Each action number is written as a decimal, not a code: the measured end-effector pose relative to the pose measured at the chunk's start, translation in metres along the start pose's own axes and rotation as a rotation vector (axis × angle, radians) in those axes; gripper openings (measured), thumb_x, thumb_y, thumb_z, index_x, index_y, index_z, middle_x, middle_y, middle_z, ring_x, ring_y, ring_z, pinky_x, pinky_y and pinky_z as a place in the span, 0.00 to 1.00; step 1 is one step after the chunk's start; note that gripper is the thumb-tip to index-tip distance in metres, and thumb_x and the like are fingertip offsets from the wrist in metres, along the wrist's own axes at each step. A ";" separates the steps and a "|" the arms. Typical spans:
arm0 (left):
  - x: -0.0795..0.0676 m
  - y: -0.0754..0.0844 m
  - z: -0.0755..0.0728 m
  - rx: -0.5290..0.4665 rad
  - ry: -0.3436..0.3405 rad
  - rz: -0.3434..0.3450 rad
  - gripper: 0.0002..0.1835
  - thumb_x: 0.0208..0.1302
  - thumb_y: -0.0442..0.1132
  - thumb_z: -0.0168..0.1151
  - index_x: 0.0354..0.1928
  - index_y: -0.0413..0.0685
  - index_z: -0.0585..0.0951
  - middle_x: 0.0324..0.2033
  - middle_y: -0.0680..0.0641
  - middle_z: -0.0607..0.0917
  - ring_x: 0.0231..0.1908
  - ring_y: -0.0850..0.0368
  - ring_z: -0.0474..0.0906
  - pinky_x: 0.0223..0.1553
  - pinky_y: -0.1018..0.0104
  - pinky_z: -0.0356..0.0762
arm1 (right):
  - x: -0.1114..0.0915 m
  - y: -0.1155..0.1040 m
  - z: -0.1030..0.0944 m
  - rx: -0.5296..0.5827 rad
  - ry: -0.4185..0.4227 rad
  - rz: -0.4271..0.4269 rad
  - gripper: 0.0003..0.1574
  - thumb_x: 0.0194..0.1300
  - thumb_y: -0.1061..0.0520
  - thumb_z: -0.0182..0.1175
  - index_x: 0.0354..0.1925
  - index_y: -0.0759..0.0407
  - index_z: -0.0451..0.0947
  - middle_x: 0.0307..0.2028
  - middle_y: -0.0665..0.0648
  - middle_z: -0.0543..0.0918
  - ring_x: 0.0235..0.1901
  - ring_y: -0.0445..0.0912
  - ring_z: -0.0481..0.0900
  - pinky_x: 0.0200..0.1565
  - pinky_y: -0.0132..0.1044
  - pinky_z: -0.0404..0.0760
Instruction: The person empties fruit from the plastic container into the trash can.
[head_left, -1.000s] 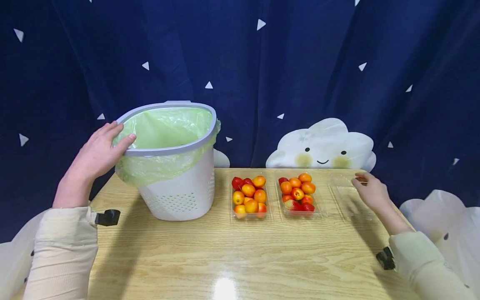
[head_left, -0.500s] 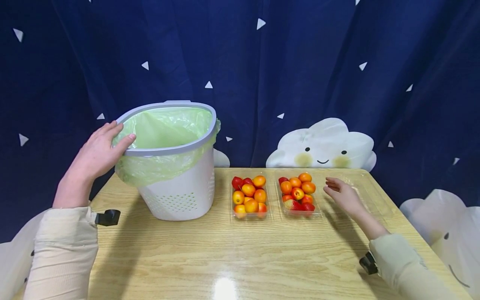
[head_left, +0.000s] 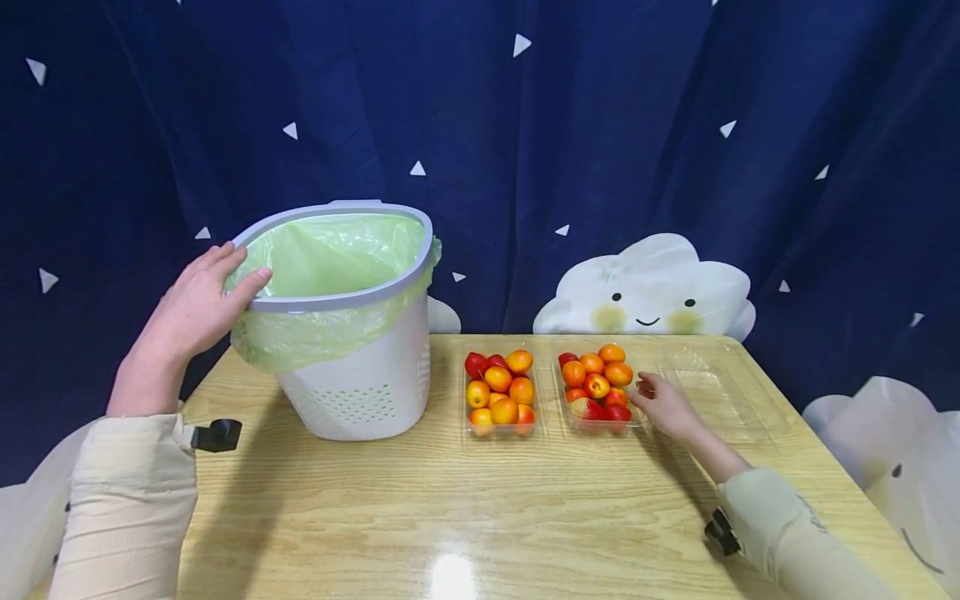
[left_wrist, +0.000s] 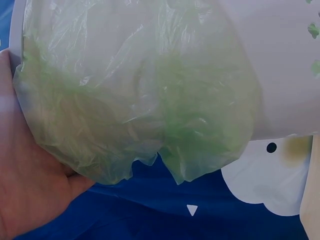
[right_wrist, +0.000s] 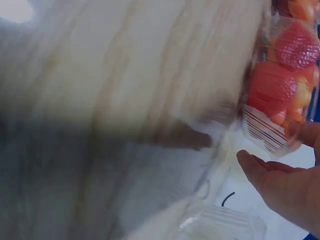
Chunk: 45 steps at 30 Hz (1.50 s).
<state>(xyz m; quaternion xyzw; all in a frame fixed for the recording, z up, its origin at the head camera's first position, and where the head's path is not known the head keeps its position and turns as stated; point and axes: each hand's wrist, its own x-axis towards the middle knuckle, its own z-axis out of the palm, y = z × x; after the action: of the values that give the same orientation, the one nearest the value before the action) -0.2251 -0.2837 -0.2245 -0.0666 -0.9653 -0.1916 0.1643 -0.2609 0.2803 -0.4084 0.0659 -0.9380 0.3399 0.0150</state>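
My left hand (head_left: 191,304) holds the rim of a white trash bin (head_left: 348,408) that has a lavender rim and a green liner bag (head_left: 330,258). In the left wrist view the bag's folded-over edge hides part of that hand. My right hand (head_left: 667,407) is at the right side of a clear plastic box of fruit (head_left: 597,392), holding orange-red round fruits and strawberries. In the right wrist view a finger (right_wrist: 306,133) lies at the box's edge, while the thumb stands apart from it. Whether that finger touches the box I cannot tell.
A second clear box of similar fruit (head_left: 500,393) stands between the bin and the first box. To the right lies a clear plastic box (head_left: 712,400) without fruit. All rest on a wooden table (head_left: 480,517) before a dark blue curtain (head_left: 480,108).
My right hand has left the clear box at the right and moved leftward and a little down to the nearer fruit box. My left hand has stayed on the bin's rim.
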 end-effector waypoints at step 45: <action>-0.001 0.000 0.002 -0.015 0.015 -0.003 0.38 0.67 0.59 0.36 0.65 0.31 0.58 0.67 0.31 0.51 0.68 0.36 0.41 0.64 0.39 0.41 | 0.003 0.007 0.007 0.917 -0.371 0.307 0.16 0.69 0.53 0.43 0.47 0.64 0.63 0.17 0.44 0.61 0.19 0.35 0.64 0.42 0.37 0.81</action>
<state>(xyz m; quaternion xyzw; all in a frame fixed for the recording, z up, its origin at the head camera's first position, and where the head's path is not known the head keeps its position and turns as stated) -0.2246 -0.2830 -0.2261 -0.0650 -0.9627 -0.1995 0.1706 -0.2645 0.2803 -0.4180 -0.0133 -0.6785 0.6968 -0.2321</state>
